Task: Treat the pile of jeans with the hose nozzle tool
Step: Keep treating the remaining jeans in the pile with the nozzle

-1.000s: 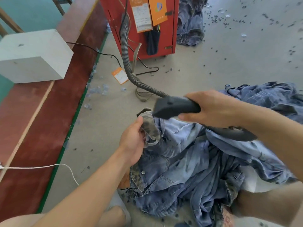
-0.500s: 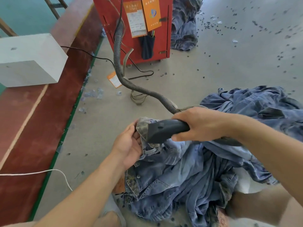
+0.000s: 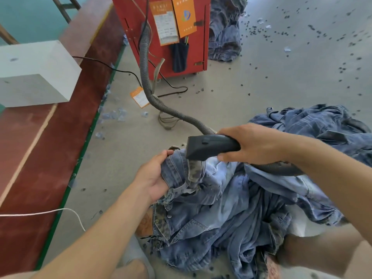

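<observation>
A person treats a pile of jeans (image 3: 231, 214) on a concrete floor with a hose nozzle tool (image 3: 209, 147).

Nearest, the crumpled blue jeans spread across the lower right of the floor. The left hand (image 3: 155, 176) grasps a bunched waistband at the pile's left edge, lifting it. Just above, the right hand (image 3: 253, 144) is wrapped around the black nozzle's handle, its wide mouth touching the held denim. A grey ribbed hose (image 3: 147, 81) runs from the nozzle back to a red machine (image 3: 163, 33). Further away, more denim (image 3: 223, 37) lies beside the machine; a white block (image 3: 34, 73) sits on a red platform (image 3: 38, 158) at left.
</observation>
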The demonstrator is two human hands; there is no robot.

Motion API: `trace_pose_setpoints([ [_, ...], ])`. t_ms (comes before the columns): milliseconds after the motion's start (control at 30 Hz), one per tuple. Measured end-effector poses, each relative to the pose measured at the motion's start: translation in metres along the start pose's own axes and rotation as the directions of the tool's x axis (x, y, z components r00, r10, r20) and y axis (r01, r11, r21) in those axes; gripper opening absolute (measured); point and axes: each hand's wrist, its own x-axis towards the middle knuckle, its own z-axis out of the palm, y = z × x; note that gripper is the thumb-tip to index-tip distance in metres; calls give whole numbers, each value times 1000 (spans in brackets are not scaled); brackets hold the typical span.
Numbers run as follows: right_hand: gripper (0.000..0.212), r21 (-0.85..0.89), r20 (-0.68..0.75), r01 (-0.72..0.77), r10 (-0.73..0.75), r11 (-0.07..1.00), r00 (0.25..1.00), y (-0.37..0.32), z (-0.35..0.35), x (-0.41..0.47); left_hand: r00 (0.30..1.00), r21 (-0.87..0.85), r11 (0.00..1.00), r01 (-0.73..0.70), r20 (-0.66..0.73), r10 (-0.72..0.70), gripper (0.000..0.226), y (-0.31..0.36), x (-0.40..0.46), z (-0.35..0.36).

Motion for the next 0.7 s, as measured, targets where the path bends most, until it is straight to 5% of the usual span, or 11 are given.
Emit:
trace_pose_setpoints([
  [167, 21, -52, 5, -65, 65, 997, 998, 6, 2, 1, 1000, 85, 996, -7, -6, 8, 31, 0, -2, 1],
  [300, 23, -95, -95, -79, 70, 992, 993, 6, 4, 5, 1000, 356, 934, -24, -6, 27, 51, -3, -3, 0],
  [433, 17, -56, -213, -79, 65, 995, 975, 6, -1, 6, 989, 798, 593, -106, 20, 149, 102, -16, -4, -10],
  [533, 17, -37, -215, -83, 74, 996, 974, 8, -5, 6, 948, 894, 413, -173, 37, 316, 52, -24, 6, -17],
  [600, 19, -53, -168, -85, 75, 995, 983, 9, -5, 4, 930, 841, 491, -227, 37, 366, 10, -24, 9, -19],
  [700, 22, -63, -36, -56, 54, 996, 998, 8, -1, 0, 974, 476, 858, -193, -13, 226, 12, -19, 11, -17],
])
